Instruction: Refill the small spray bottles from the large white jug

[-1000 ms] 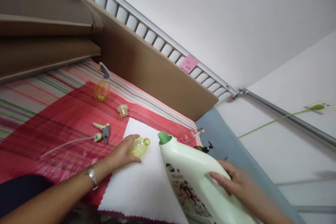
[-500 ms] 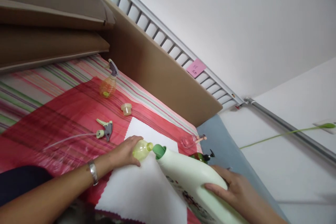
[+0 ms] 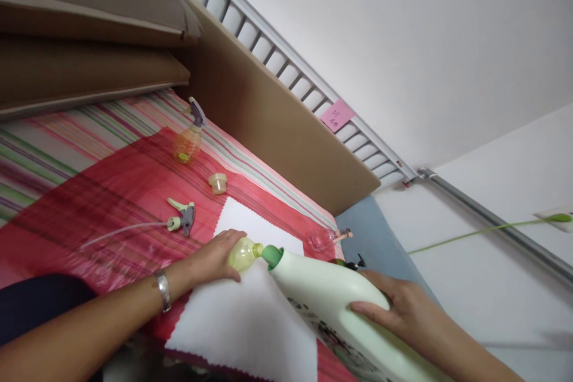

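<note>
My left hand (image 3: 222, 256) is closed around a small translucent yellow spray bottle (image 3: 243, 255) with its top off, tilted so its neck points right. My right hand (image 3: 394, 304) grips a large pale green detergent bottle (image 3: 322, 280), tipped so that its green spout (image 3: 271, 255) meets or nearly meets the small bottle's mouth. Whether liquid is flowing cannot be made out. Both bottles are over a white scallop-edged sheet (image 3: 250, 316). Left of the left hand lies a spray trigger head (image 3: 182, 218) with a long tube. A translucent cap (image 3: 217, 183) sits beyond it.
An orange-tinted spray bottle (image 3: 187, 143) stands on the red plastic sheet (image 3: 129, 191). A clear pink bottle (image 3: 323, 239) and a dark pump bottle (image 3: 353, 263), partly hidden, are behind the detergent. Brown cushions (image 3: 89, 65) and a tan board (image 3: 277, 113) border the striped cloth.
The detergent bottle looks slightly more level, and my right hand with it has shifted a little right. The dark pump bottle is more covered. My left hand keeps its hold.
</note>
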`<state>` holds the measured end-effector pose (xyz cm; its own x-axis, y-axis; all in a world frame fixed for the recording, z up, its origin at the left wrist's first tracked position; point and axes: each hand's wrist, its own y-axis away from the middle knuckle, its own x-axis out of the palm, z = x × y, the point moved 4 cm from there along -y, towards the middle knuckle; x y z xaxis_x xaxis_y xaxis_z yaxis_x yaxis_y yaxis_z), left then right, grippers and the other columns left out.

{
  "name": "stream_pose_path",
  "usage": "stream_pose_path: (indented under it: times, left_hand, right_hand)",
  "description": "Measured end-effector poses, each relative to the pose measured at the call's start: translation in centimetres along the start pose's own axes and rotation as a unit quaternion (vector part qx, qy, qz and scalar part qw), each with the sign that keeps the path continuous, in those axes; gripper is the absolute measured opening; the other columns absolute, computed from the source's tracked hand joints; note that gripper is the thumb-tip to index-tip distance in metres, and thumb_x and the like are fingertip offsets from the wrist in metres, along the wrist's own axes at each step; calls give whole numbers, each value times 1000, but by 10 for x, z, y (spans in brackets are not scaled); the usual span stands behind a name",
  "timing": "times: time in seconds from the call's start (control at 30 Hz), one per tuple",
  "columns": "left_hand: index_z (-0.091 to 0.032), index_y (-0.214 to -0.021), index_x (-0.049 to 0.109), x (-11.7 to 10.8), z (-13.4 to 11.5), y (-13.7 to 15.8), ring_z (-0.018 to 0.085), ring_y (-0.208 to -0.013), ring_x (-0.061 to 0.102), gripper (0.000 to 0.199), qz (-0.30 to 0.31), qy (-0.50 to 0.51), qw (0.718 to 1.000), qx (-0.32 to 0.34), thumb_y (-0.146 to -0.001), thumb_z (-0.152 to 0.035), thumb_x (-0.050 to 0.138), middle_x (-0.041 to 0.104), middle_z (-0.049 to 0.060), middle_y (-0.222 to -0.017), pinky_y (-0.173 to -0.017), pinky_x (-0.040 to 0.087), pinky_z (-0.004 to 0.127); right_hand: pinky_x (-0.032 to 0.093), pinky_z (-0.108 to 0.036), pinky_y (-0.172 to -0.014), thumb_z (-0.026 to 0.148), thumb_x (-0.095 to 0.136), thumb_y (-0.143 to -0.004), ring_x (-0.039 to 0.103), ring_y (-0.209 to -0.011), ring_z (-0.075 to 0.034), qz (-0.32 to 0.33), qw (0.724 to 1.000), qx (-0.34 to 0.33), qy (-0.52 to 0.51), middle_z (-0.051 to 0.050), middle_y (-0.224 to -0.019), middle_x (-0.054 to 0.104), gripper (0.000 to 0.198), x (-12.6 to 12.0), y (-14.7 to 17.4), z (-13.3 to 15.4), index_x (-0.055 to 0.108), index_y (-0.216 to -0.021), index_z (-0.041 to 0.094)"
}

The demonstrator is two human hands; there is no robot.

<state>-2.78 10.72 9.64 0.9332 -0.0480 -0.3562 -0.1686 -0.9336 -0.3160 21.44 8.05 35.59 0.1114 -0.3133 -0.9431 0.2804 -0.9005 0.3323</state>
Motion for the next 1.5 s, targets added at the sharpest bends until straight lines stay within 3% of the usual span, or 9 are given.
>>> stream_pose_path:
  times: [0.9, 1.5]
  left_hand:
    - [-22, -122, 50, -5, -12, -1, 31, -119, 50, 86, 23, 9, 1000, -8, -46, -22, 89, 55, 11, -127, -102, 39, 46]
    - [-24, -125, 49, -2, -6, 0, 31, -121, 49, 87, 14, 1, 1000, -3, -47, -22, 89, 54, 10, -129, -104, 38, 45]
  right_hand:
    - [52, -31, -65, 60, 55, -80, 68, -79, -28, -3, 1000, 1, 25, -1, -90, 74, 38, -11, -3, 8, 66, -103, 32]
    - [51, -30, -63, 64, 53, -79, 67, -78, -26, -1, 998, 9, 60, 2, -87, 73, 40, -14, -6, 6, 65, -103, 34]
